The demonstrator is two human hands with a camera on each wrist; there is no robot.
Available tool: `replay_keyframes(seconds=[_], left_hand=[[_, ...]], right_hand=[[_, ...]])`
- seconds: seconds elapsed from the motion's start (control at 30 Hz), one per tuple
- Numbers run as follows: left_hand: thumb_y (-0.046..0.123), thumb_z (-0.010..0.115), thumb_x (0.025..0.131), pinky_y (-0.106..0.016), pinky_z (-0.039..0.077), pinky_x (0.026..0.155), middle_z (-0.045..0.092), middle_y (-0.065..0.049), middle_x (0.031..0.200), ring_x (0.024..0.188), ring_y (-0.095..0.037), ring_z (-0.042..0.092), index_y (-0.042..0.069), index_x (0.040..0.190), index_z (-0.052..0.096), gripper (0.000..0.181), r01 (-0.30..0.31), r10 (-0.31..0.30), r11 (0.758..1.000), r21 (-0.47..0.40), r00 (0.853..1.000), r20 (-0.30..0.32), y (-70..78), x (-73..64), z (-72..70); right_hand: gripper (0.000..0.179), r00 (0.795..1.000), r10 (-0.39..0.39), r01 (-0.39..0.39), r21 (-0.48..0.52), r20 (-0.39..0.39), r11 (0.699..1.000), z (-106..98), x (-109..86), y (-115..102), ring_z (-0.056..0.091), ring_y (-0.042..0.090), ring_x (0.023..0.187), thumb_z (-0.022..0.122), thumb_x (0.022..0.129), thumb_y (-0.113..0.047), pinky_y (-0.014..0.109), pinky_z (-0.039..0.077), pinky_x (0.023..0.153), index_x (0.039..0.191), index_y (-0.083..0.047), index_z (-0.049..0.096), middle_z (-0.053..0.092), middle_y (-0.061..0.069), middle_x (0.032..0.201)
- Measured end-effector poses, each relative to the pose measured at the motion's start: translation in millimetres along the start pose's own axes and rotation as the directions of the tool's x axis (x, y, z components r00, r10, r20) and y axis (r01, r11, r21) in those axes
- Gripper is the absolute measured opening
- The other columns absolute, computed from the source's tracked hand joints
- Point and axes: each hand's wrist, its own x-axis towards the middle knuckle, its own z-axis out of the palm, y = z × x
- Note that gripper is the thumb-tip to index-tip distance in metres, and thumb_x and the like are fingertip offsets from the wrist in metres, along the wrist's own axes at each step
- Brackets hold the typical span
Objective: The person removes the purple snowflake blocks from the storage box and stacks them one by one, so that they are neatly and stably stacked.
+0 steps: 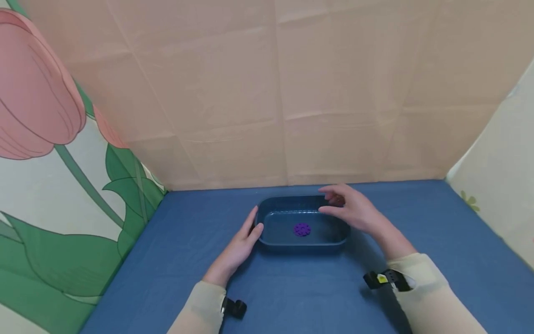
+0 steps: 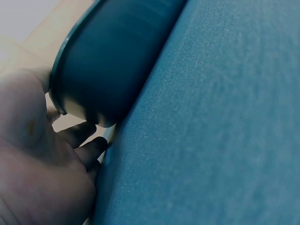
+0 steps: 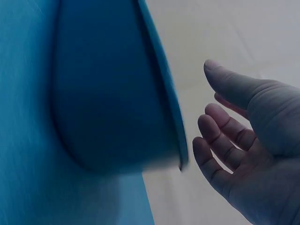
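A dark blue rectangular tray (image 1: 300,249) with rounded corners and raised walls sits on the blue cloth. Inside it, toward the front, lies a small purple disc (image 1: 302,229) with a notched, patterned surface. My left hand (image 1: 238,246) holds the tray's left end, thumb at the rim and fingers along the outer wall; the left wrist view shows these fingers (image 2: 89,150) low beside the tray wall (image 2: 108,61). Over the tray's right end hovers my right hand (image 1: 352,208), thumb and fingers spread apart. Nothing is between the right hand's fingers (image 3: 215,159), which are apart from the rim.
Blue cloth (image 1: 187,222) covers the table around the tray. A beige sheet (image 1: 292,93) hangs behind the table. On the left stands a wall with printed tulips (image 1: 37,93), on the right a pale wall (image 1: 505,176). Both wrists carry black camera mounts (image 1: 234,308).
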Motion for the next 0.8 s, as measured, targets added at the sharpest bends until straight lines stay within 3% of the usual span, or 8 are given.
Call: replay_keyframes(seconds=[0.33,0.8], left_hand=[[0.076,0.044,0.090,-0.057,0.009,0.123,0.007,0.027,0.161,0.154,-0.012,0.003,0.062,0.148,0.010,0.068,-0.012,0.012,1.000,0.003,1.000,0.001,-1.7,1.3,0.3],[0.077,0.043,0.090,-0.056,0.010,0.123,0.006,0.029,0.161,0.154,-0.011,0.003,0.064,0.146,0.010,0.066,-0.018,0.018,1.000,0.008,1.000,0.009,-3.4,0.7,0.7]], right_hand=[[0.050,0.991,-0.082,0.084,-0.011,0.103,0.996,35.6,8.0,-11.9,0.060,0.019,0.101,0.078,0.086,-0.038,0.041,0.051,0.091,0.131,-0.025,0.063,0.064,0.001,0.111],[0.052,0.980,-0.036,0.059,-0.112,0.197,0.992,56.7,20.0,-13.2,0.060,0.017,0.098,0.080,0.085,-0.035,0.040,0.052,0.088,0.131,-0.017,0.065,0.066,0.005,0.111]])
